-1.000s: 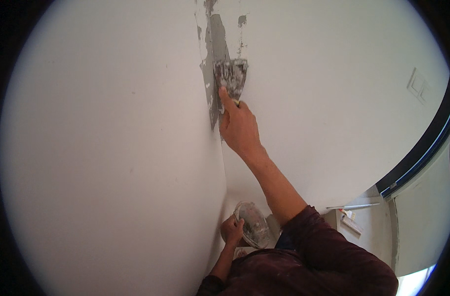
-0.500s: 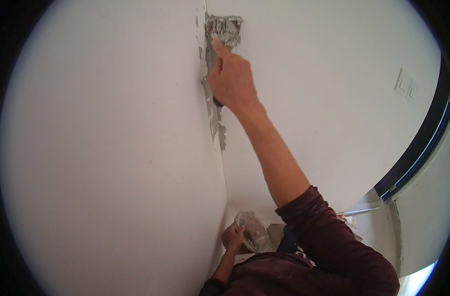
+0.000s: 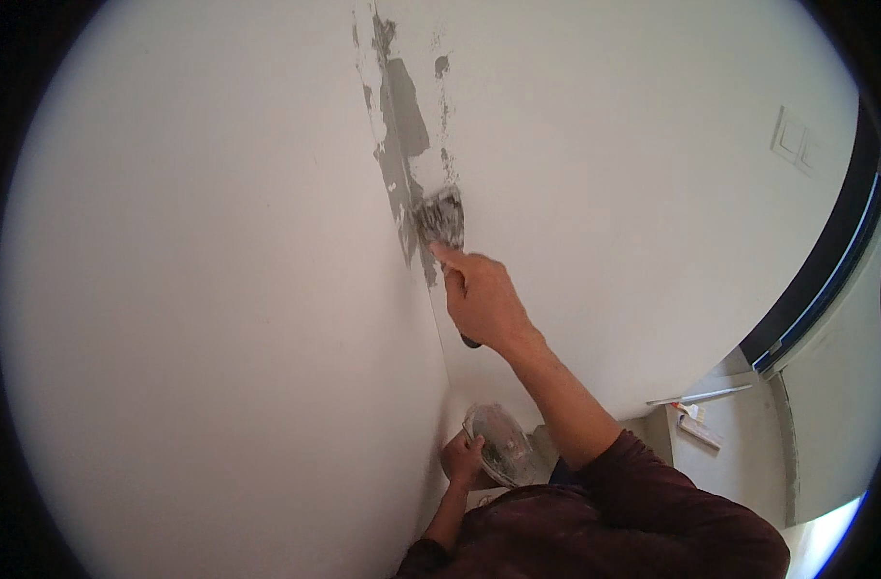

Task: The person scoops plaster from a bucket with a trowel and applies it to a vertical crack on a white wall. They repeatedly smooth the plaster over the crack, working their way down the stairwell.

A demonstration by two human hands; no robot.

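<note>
My right hand is closed round the dark handle of a putty knife, its index finger stretched along the blade. The blade, smeared with grey filler, lies against the right-hand wall beside the corner. Grey filler runs in an uneven strip down the corner, with scattered specks on the wall to its right. Low in front of my body, my left hand grips the rim of a filler-smeared container. Part of that container is hidden behind my body.
To the left stands the other white wall of the corner. A white light switch sits on the right wall, near a dark door frame. On the floor lie a long thin rod and a paint roller.
My right hand has drawn the putty knife down along the corner. A smooth grey patch and specks now show where the blade was. The left hand and container have barely moved.
</note>
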